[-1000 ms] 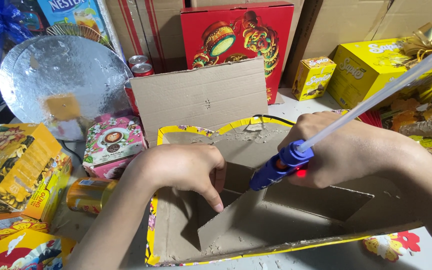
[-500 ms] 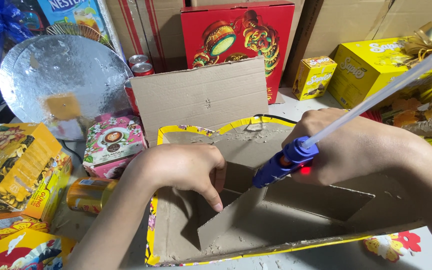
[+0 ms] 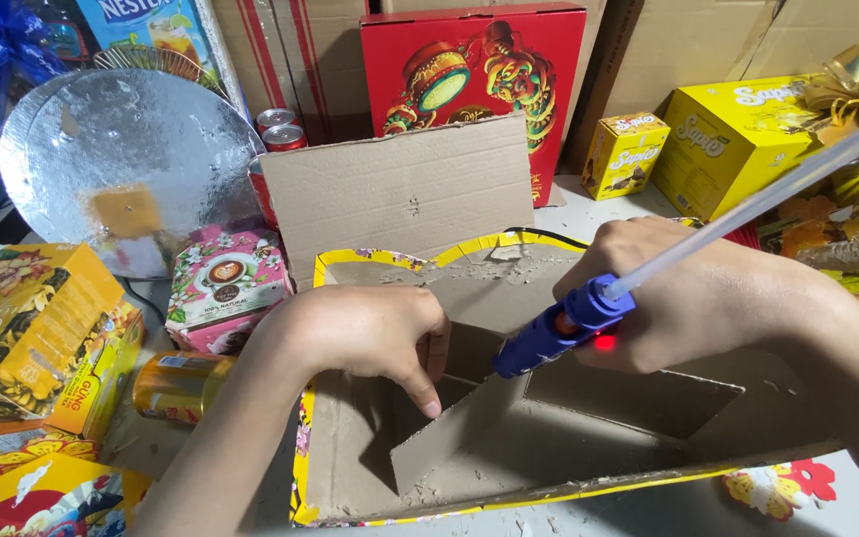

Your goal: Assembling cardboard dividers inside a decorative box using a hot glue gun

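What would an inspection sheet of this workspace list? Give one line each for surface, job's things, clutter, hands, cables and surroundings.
Surface: pale tabletop, mostly covered.
Job's things: open cardboard tray with yellow rim; cardboard divider inside; blue glue gun, red light on.
Clutter: silver round board, flowered box, drink cans.
Hands: left hand presses the divider; right hand grips the glue gun.
Cables: black cable behind the tray.
Surroundings: red box, yellow boxes.

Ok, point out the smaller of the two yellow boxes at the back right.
The small yellow box standing upright, left of the big yellow box and right of the red box.
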